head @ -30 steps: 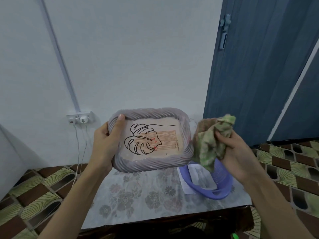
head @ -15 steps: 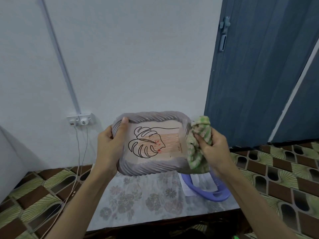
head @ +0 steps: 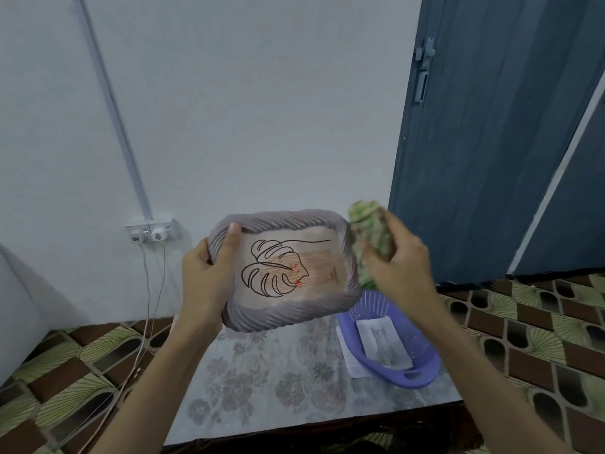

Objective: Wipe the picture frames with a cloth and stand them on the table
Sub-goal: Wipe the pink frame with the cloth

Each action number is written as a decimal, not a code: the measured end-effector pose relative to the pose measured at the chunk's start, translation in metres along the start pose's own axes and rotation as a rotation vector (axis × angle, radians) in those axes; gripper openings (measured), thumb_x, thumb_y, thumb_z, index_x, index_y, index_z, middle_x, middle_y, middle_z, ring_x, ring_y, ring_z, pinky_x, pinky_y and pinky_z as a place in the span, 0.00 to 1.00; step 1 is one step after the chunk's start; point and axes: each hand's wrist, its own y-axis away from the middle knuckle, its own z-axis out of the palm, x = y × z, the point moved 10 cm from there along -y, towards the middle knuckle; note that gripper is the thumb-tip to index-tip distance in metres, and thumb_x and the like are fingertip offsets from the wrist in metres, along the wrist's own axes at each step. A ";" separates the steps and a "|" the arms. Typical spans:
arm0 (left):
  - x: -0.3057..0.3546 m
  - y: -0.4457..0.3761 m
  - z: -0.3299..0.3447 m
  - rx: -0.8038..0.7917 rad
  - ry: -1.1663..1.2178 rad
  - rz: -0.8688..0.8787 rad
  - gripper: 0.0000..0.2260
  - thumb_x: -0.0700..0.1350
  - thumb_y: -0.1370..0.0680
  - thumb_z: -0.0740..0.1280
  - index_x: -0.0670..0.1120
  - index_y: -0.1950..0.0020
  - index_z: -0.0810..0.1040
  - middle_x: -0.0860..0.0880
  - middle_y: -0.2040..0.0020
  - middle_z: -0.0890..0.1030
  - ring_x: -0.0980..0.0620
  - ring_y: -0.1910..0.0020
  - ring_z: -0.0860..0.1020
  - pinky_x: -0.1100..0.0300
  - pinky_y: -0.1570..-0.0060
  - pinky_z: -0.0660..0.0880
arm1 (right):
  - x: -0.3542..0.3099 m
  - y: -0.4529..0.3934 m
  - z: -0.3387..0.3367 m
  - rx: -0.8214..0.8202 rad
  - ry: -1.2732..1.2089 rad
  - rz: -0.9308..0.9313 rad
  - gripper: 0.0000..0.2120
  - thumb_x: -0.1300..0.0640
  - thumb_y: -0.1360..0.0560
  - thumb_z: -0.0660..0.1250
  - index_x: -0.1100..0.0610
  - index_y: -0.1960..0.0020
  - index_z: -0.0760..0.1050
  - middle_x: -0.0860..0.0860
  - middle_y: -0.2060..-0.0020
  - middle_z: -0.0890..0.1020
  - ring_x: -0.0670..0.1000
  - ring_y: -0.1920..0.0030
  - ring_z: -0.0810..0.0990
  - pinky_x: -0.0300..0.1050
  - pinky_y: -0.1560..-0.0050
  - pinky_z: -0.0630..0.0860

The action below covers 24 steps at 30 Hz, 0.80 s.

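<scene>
Picture frame (head: pixel 284 270), grey ribbed border, leaf drawing: held in the air above the table (head: pixel 278 381), left hand (head: pixel 208 276) grasping its left edge, thumb on the front. Cloth (head: pixel 371 239), green, bunched: clenched in the right hand (head: pixel 401 267), pressed to the frame's right edge. Basket (head: pixel 422 371), purple plastic, at the table's right edge, holding a cat print (head: pixel 383 345).

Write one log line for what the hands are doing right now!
left hand: holds grey rope-edged picture frame above table | right hand: presses green patterned cloth against frame's right edge | step: wiping
</scene>
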 end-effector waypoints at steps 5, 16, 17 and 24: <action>-0.002 -0.002 -0.007 0.015 -0.029 0.007 0.09 0.50 0.24 0.67 0.48 0.61 0.79 0.49 0.64 0.82 0.52 0.63 0.80 0.55 0.61 0.80 | 0.024 0.025 0.042 -0.336 -0.394 0.282 0.22 0.62 0.23 0.62 0.48 0.31 0.68 0.56 0.36 0.76 0.54 0.39 0.76 0.51 0.36 0.72; -0.007 0.002 0.002 -0.072 0.014 -0.022 0.10 0.48 0.23 0.65 0.46 0.61 0.78 0.54 0.70 0.82 0.58 0.69 0.80 0.65 0.72 0.76 | 0.057 0.025 0.052 -0.343 -0.403 0.468 0.07 0.57 0.31 0.72 0.58 0.54 0.78 0.56 0.55 0.84 0.55 0.53 0.83 0.50 0.50 0.79; -0.012 0.001 0.003 -0.081 0.028 -0.053 0.10 0.49 0.23 0.65 0.45 0.61 0.78 0.52 0.69 0.82 0.57 0.68 0.81 0.64 0.71 0.77 | 0.057 0.021 0.047 -0.259 -0.393 0.444 0.09 0.54 0.30 0.72 0.59 0.55 0.79 0.58 0.56 0.84 0.58 0.53 0.83 0.53 0.48 0.79; -0.012 -0.003 0.004 -0.083 0.031 -0.048 0.10 0.50 0.23 0.65 0.44 0.59 0.78 0.50 0.66 0.83 0.54 0.66 0.81 0.63 0.69 0.78 | 0.047 0.023 0.057 -0.432 -0.608 0.427 0.13 0.62 0.27 0.66 0.56 0.43 0.73 0.50 0.53 0.83 0.51 0.51 0.82 0.44 0.49 0.80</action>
